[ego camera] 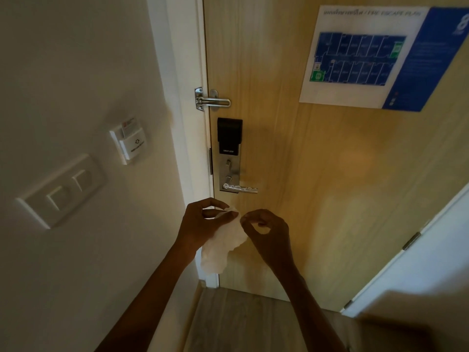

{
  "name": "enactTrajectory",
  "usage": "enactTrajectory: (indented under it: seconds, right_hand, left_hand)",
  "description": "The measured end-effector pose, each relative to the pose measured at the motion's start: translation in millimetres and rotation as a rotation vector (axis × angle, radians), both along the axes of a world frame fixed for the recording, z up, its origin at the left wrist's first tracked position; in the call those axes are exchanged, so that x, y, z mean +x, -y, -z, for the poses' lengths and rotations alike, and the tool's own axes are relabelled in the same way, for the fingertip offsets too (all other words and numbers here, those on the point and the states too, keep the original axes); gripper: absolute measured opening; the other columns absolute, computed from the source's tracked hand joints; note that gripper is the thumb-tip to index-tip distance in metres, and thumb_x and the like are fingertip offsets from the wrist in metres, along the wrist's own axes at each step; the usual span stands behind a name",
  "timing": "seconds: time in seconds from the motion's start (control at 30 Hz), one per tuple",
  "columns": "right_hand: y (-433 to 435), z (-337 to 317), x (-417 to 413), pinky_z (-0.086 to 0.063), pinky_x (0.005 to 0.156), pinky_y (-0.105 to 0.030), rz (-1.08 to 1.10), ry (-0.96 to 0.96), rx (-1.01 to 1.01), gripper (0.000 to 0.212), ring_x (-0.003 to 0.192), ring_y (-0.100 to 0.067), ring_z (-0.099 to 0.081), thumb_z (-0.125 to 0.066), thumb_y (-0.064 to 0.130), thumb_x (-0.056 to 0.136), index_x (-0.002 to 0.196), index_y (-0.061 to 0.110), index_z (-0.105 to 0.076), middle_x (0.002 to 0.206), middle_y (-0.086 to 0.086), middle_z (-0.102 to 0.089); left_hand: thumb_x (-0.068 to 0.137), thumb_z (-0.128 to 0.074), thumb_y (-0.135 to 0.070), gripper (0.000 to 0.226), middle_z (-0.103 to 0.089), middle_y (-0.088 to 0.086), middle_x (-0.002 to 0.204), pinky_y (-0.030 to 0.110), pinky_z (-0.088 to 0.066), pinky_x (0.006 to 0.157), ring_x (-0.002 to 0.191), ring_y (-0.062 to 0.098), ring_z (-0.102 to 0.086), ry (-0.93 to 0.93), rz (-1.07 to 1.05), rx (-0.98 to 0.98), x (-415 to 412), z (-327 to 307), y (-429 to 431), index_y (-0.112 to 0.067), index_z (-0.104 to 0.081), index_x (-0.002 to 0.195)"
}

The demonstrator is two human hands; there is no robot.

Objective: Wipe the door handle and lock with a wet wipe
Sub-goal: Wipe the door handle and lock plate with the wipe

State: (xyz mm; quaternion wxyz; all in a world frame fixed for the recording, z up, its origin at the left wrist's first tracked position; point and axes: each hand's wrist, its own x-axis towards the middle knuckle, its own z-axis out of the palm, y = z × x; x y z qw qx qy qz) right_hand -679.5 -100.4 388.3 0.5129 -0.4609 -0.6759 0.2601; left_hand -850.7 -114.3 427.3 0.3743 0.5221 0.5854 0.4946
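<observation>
Both hands are raised in front of a pale wooden door (291, 138), just below its lock; the left hand (200, 222) pinches the top edge of a white wet wipe (225, 245) between thumb and fingers (215, 214), so those fingers are closed on the wipe, and the crumpled sheet hangs down from that grip in front of the door's lower edge and the white door frame (182, 102); the right hand (266, 232) is just beside it, its thumb and forefinger tips brought together at the wipe's upper right edge, though whether they actually grip the sheet I cannot tell; neither hand touches the door. Above the hands sits the lock (229, 154), a tall plate with a black upper panel marked "SMART LOCK" and a silver lower part carrying a small thumb turn; the silver lever door handle (239, 188) points right from the bottom of that plate, with pale streaks along it; higher still a metal swing-bar guard (213, 100) bridges frame and door. A blue fire escape plan (375, 57) is fixed to the door's upper right; on the wall to the left are a key-card holder (129, 142) with a card in it and a two-rocker light switch (63, 190).
</observation>
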Motion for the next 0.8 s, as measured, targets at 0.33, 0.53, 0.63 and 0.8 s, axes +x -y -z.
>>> enactTrajectory:
  seconds: [0.33,0.53,0.63,0.8]
  right_hand:
    - [-17,1,-12,-0.047,0.070,-0.006,0.014,0.015,0.007,0.009,0.080,-0.002,-0.065,-0.076,0.024,0.080,0.085,0.018,-0.073,0.082,0.014,-0.071]
    - [-53,2,-1,-0.055,0.072,-0.016,-0.065,-0.031,-0.124,0.004,0.076,-0.005,-0.068,-0.072,0.016,0.083,0.083,0.019,-0.069,0.080,0.012,-0.070]
    - [-73,-8,10,-0.058,0.070,-0.022,-0.126,-0.202,-0.363,0.010,0.083,-0.015,-0.069,-0.059,0.009,0.091,0.085,0.014,-0.065,0.087,0.002,-0.070]
    - [-97,-24,14,-0.058,0.067,-0.030,-0.221,-0.476,-0.652,0.016,0.088,-0.028,-0.071,-0.049,0.013,0.096,0.098,0.004,-0.063,0.103,-0.012,-0.071]
  left_hand:
    - [0.074,-0.081,-0.027,0.024,-0.077,0.004,0.079,0.025,-0.059,0.060,0.072,0.018,-0.074,0.054,0.004,-0.026,-8,5,-14,-0.011,-0.073,0.090]
    - [0.075,-0.080,-0.027,0.018,-0.077,-0.006,0.078,0.019,-0.056,0.055,0.070,0.009,-0.073,-0.025,-0.046,-0.035,-14,1,-33,-0.017,-0.074,0.089]
    - [0.075,-0.081,-0.021,0.014,-0.076,-0.011,0.076,0.015,-0.054,0.054,0.071,0.004,-0.072,-0.017,-0.076,-0.055,-22,1,-41,-0.020,-0.075,0.088]
    - [0.081,-0.076,-0.017,0.014,-0.074,-0.026,0.080,0.011,-0.053,0.057,0.078,-0.005,-0.069,-0.019,-0.100,-0.085,-28,12,-50,-0.030,-0.075,0.087]
